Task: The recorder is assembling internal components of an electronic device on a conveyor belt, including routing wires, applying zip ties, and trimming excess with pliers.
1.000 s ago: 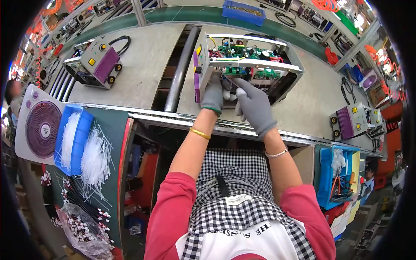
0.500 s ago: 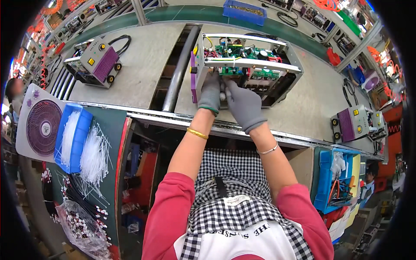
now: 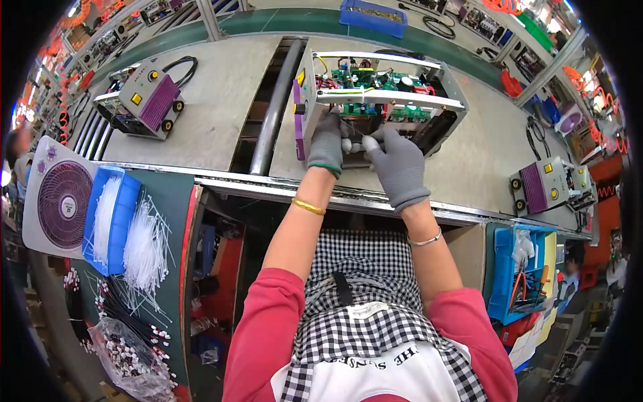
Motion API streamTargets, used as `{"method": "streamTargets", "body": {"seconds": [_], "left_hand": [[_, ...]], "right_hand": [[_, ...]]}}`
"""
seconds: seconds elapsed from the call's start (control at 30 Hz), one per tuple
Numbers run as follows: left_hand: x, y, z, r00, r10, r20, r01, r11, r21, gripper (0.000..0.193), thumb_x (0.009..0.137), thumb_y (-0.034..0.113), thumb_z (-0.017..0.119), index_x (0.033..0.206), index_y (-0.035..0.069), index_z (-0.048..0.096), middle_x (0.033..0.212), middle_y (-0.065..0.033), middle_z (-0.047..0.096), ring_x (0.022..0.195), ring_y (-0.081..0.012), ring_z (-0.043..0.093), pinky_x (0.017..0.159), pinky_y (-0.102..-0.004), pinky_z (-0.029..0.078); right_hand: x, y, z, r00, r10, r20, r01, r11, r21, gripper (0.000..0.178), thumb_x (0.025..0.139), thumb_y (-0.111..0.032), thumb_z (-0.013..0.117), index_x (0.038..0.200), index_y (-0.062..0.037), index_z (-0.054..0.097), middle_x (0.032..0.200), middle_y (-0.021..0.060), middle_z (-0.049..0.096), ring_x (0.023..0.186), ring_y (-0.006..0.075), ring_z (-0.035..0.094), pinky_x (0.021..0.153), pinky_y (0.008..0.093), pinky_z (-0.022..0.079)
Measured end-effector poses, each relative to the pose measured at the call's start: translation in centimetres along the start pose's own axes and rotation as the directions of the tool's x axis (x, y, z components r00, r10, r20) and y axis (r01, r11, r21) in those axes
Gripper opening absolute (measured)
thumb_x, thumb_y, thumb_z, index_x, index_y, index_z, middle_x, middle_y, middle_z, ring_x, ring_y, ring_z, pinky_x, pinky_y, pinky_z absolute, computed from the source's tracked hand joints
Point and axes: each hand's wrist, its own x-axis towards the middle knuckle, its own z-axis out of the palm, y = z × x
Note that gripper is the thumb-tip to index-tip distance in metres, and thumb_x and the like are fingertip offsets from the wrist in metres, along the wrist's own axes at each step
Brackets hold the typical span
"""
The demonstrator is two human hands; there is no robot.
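An open-framed welding machine (image 3: pixel 457 100) stands before me, its green circuit boards, wiring and metal rails exposed and its purple-edged front panel at the left. My left hand (image 3: pixel 327 144), in a grey glove, reaches into the machine's near side below the lower rail. Its fingers are bent and partly hidden, and what they grip does not show clearly. My gloved right hand (image 3: pixel 396 163) is just to the right, outside the frame, thumb and finger pinched on a thin pale strip that looks like a cable tie (image 3: pixel 355 130). This strip runs toward the left fingertips.
On the left are a purple-grilled fan (image 3: pixel 41 201), a blue bin (image 3: pixel 115 258) and loose white cable ties (image 3: pixel 149 244). Other machines stand at left (image 3: pixel 144 100) and right (image 3: pixel 544 185). A steel roller (image 3: pixel 273 110) crosses the bench. A blue toolbox (image 3: pixel 499 288) sits at lower right.
My right hand has pulled back to the right and toward me, away from the left hand, with the thin strip now showing between them. The left hand has barely moved.
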Motion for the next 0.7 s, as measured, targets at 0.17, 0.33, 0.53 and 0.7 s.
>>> {"method": "streamTargets", "body": {"seconds": [0.17,0.33,0.53,0.7], "left_hand": [[-1.3,0.7,-0.2,0.997,-0.05,0.051,0.055,0.993,-0.104,0.041,0.103,0.039,0.04,0.076,0.011,0.051,0.052,-0.0024,0.045,0.035,-0.0165,0.04,0.033,-0.0329,0.038],[-1.7,1.1,0.0,0.997,-0.08,0.022,0.083,0.978,-0.192,0.035,0.103,0.04,0.042,0.08,0.014,0.052,0.053,0.0006,0.043,0.037,-0.0135,0.037,0.034,-0.0293,0.036],[-0.5,0.3,1.1,0.992,-0.108,-0.061,0.08,0.932,-0.353,0.031,0.103,0.039,0.046,0.083,0.017,0.054,0.054,0.0024,0.042,0.039,-0.011,0.035,0.036,-0.0285,0.021],[0.2,-1.4,0.9,0.976,0.057,-0.212,-0.097,0.979,-0.18,0.049,0.102,0.045,0.051,0.073,0.007,0.063,0.056,-0.0043,0.053,0.044,-0.0131,0.046,0.039,-0.0295,0.032]], "right_hand": [[0.6,-0.4,0.1,0.972,-0.176,-0.153,0.162,0.982,-0.102,0.014,0.089,-0.023,0.069,0.091,-0.0102,0.066,0.071,0.0092,0.067,0.066,0.0281,0.067,0.057,0.0377,0.051],[1.6,-0.7,0.7,0.957,-0.286,-0.041,0.273,0.941,-0.201,0.015,0.089,-0.025,0.067,0.092,-0.0119,0.061,0.071,0.0114,0.066,0.067,0.0326,0.066,0.057,0.0422,0.05],[2.1,-0.7,0.6,0.955,-0.296,0.033,0.29,0.898,-0.33,0.019,0.089,-0.028,0.066,0.092,-0.0106,0.061,0.069,0.0135,0.065,0.066,0.0339,0.066,0.057,0.0442,0.05],[2.4,-0.9,1.1,0.969,-0.246,0.012,0.241,0.934,-0.264,0.022,0.09,-0.031,0.067,0.092,-0.0099,0.063,0.072,0.0139,0.067,0.068,0.0344,0.066,0.059,0.0456,0.051]]}}
